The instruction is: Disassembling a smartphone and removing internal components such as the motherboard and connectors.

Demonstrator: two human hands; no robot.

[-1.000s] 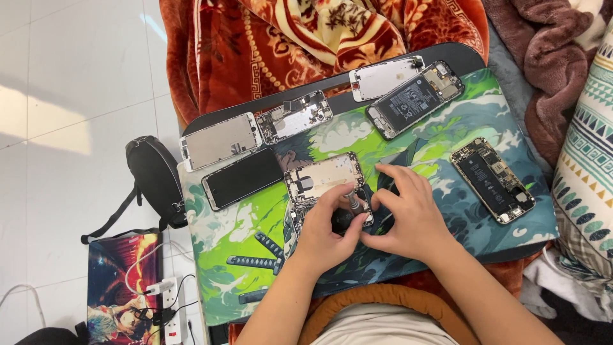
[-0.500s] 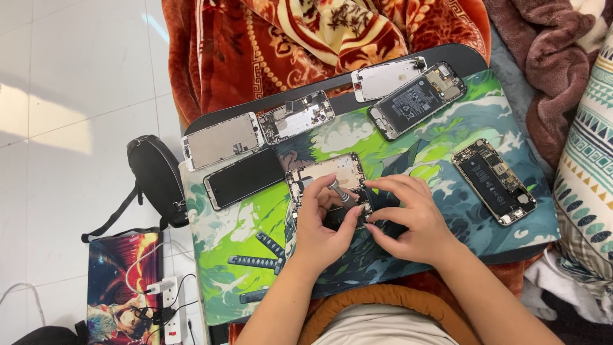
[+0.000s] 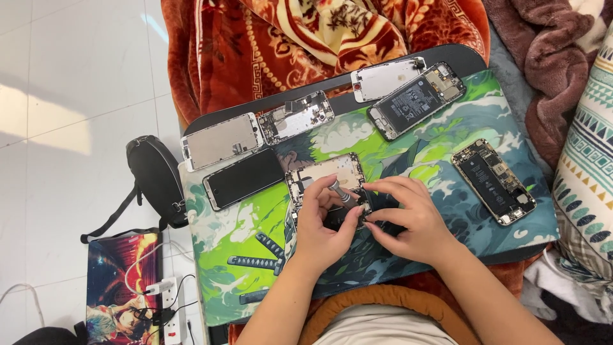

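An opened phone body [image 3: 325,176] lies in the middle of a green and blue printed mat [image 3: 223,230]. My left hand [image 3: 319,227] grips a small screwdriver [image 3: 340,191] with a silver and black handle, its tip down on the phone's lower part. My right hand [image 3: 408,217] rests beside it, fingertips pinching at the phone's lower edge. What lies under my fingers is hidden.
Several other phones and parts lie on the mat: a black screen [image 3: 246,179], a white panel [image 3: 220,140], a bare frame [image 3: 297,118], two opened phones [image 3: 418,99] [image 3: 498,182]. A black bag [image 3: 156,179] and a power strip [image 3: 169,306] sit on the floor at left.
The screwdriver has come upright in my left hand over the phone. My right hand moved slightly up and right along the phone's lower edge.
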